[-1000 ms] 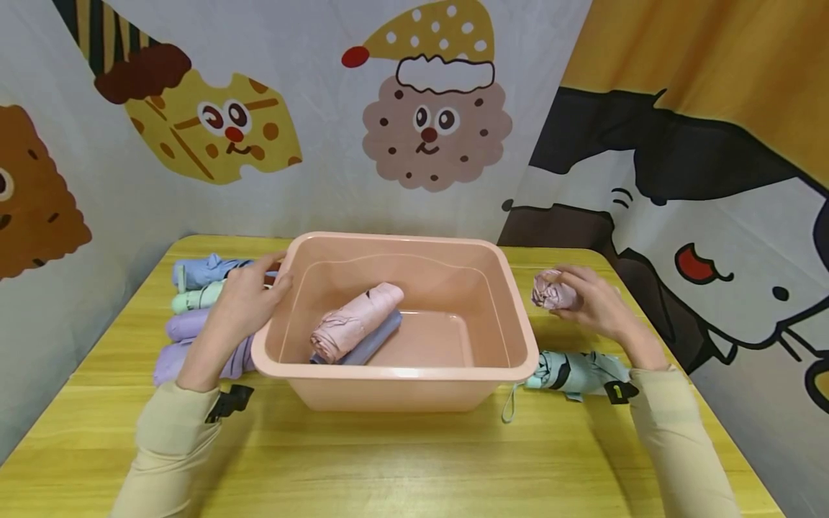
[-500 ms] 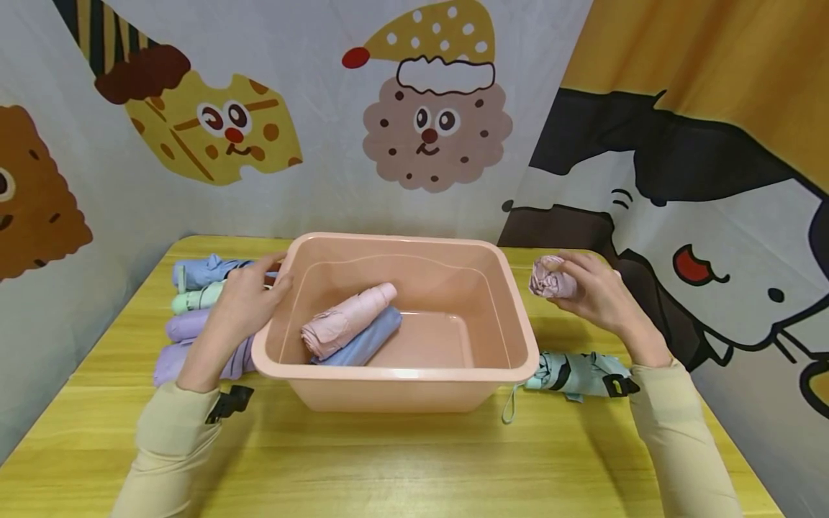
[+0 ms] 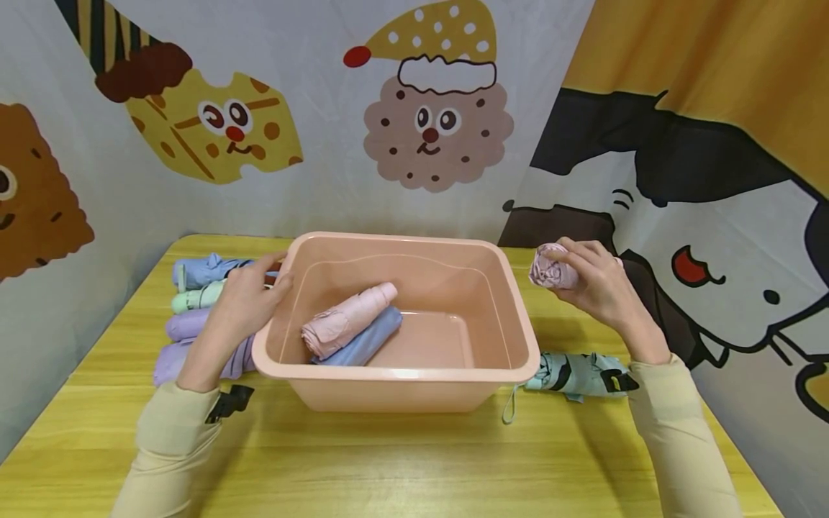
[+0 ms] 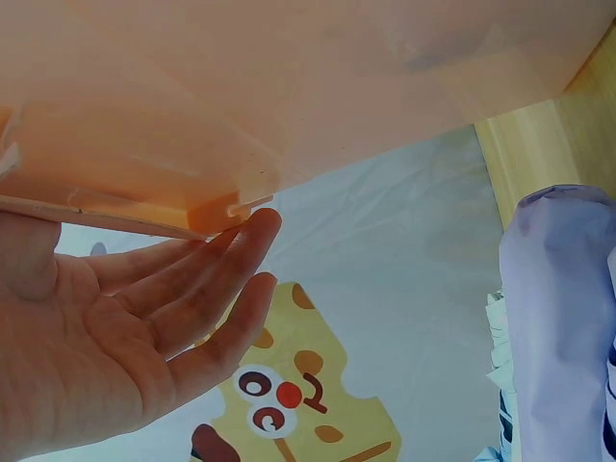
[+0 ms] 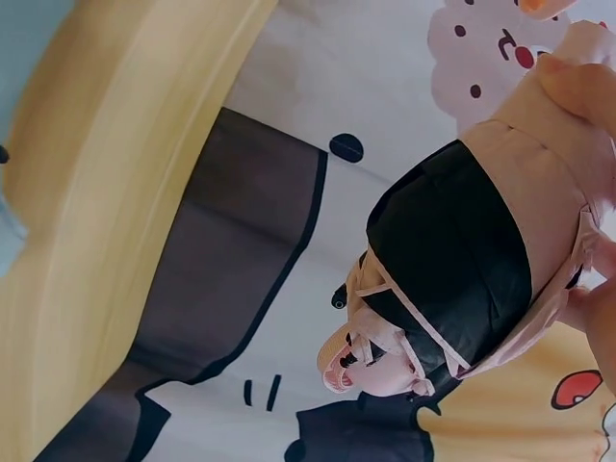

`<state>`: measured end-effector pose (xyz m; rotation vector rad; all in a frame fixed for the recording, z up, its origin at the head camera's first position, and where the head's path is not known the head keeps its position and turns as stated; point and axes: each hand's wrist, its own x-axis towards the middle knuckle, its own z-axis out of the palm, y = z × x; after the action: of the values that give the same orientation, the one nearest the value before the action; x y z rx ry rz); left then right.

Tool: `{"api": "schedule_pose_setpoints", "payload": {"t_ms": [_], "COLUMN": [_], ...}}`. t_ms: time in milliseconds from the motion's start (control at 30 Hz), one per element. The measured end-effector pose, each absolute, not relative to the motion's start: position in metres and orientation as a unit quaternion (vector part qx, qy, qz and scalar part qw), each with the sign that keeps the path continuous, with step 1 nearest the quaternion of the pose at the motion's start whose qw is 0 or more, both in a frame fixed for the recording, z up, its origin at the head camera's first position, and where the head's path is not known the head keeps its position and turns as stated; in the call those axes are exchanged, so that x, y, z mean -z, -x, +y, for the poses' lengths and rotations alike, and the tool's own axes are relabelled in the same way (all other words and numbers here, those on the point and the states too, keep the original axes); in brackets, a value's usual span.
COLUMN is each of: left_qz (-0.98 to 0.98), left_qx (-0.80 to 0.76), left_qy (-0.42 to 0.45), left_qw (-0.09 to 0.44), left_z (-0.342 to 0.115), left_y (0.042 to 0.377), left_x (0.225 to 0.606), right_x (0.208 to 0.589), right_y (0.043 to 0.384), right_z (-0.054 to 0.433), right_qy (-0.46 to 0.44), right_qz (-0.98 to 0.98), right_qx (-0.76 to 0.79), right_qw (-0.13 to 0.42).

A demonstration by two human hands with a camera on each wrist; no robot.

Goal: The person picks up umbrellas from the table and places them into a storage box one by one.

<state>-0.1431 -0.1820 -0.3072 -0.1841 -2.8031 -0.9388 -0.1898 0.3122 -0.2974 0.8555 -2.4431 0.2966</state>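
A peach plastic tub [image 3: 414, 392] stands mid-table. In it a rolled pink umbrella [image 3: 350, 320] lies slantwise beside a rolled blue umbrella [image 3: 365, 338]. My left hand [image 3: 249, 298] rests at the tub's left rim; the left wrist view shows that hand [image 4: 144, 327] with its fingers fairly straight, touching the rim. To the tub's right, my right hand [image 3: 599, 284] grips another folded pink umbrella [image 3: 552, 267], raised above the table. The right wrist view shows this umbrella [image 5: 549, 144] with a black panel and a strap at one end; the fingers are partly out of frame.
Left of the tub lie folded umbrellas: a blue one [image 3: 204, 271], a mint one [image 3: 197, 297] and purple ones [image 3: 171, 360], partly behind my left arm. A teal umbrella [image 3: 579, 374] lies right of the tub, its cord towards me. A printed curtain [image 3: 324, 201] hangs behind the table.
My right hand has lifted the pink umbrella higher off the table. Inside the tub, the pink umbrella has rolled slightly left, showing more of the blue one. The left hand stays put.
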Motion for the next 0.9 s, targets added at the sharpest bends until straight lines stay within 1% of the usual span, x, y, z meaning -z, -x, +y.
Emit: {"api": "schedule_pose_setpoints", "payload": {"t_ms": [267,567,900], "left_qz": [-0.943,-0.943,-0.944], "left_qx": [0.314,0.312,0.31], "left_qy": [0.063,0.067,0.068], "left_qw": [0.093,0.095,0.094], "left_z": [-0.182,-0.181,-0.181], "left_y": [0.143,0.143,0.143], "left_x": [0.309,0.309,0.309], "right_x": [0.287,0.275,0.27], "right_y": [0.188,0.189,0.193], "right_z": [0.303,0.293,0.288], "right_qy": [-0.329,-0.322,-0.354], "right_qz": [-0.898,-0.898,-0.881], "right_qx": [-0.088,-0.112,-0.13], "right_qw": [0.278,0.279,0.287]}}
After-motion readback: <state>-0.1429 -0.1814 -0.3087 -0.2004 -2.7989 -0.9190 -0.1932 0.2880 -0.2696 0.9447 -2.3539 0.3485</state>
